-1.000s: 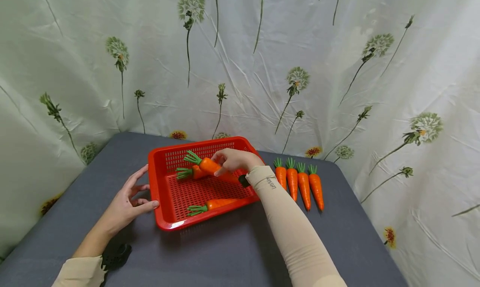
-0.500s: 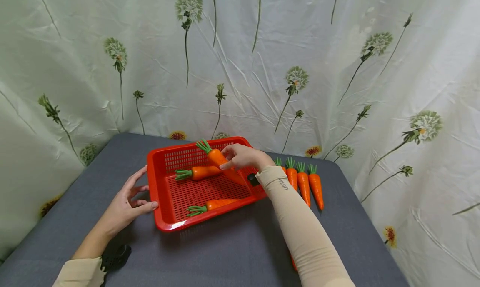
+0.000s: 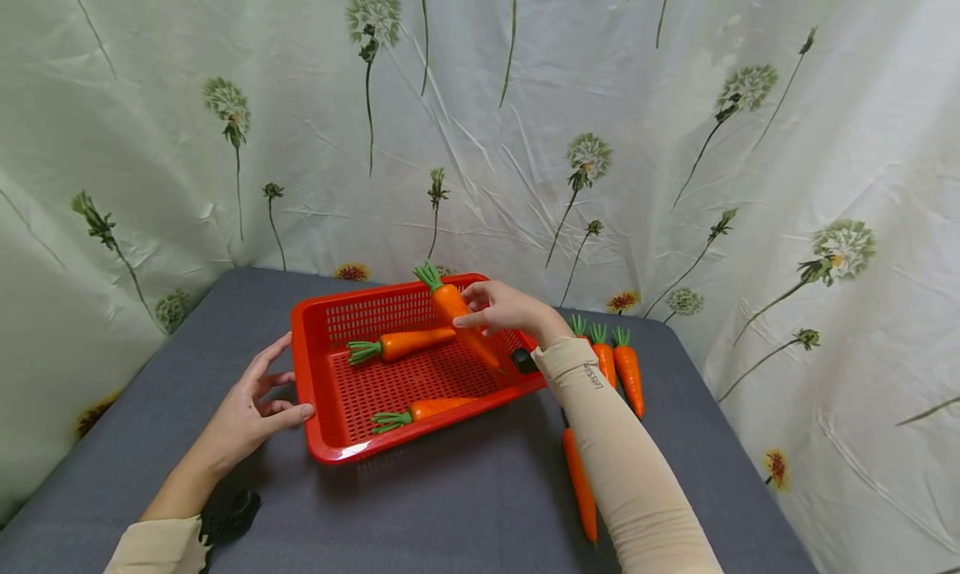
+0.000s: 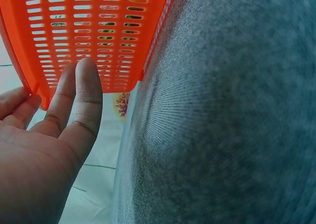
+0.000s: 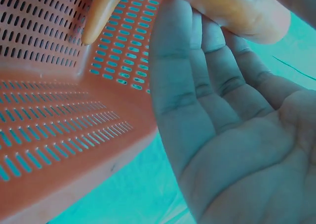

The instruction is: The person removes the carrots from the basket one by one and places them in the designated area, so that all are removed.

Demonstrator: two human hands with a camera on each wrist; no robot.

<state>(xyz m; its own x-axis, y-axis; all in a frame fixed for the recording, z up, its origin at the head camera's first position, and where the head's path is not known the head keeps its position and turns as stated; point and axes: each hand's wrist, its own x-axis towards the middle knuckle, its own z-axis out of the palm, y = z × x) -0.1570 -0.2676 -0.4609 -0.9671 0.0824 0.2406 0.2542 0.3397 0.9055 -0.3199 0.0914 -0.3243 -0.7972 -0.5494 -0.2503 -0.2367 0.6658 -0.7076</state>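
At frame centre, the right hand (image 3: 504, 308) pinches a carrot (image 3: 459, 314) mid-body. It looks light, stiff and smooth. The left hand (image 3: 251, 407), fingers straight, touches the basket (image 3: 315, 407).

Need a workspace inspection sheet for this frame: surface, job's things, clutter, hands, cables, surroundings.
Surface: grey cloth-covered table.
Job's things: red perforated plastic basket holding two orange toy carrots; a third carrot lifted above it.
Clutter: toy carrots in a row right of the basket, one more beside the right forearm.
Hands: right hand pinches the lifted carrot; left hand rests straight fingers on the basket's left wall.
Cables: nothing seen.
Surroundings: pale dandelion-print curtain.
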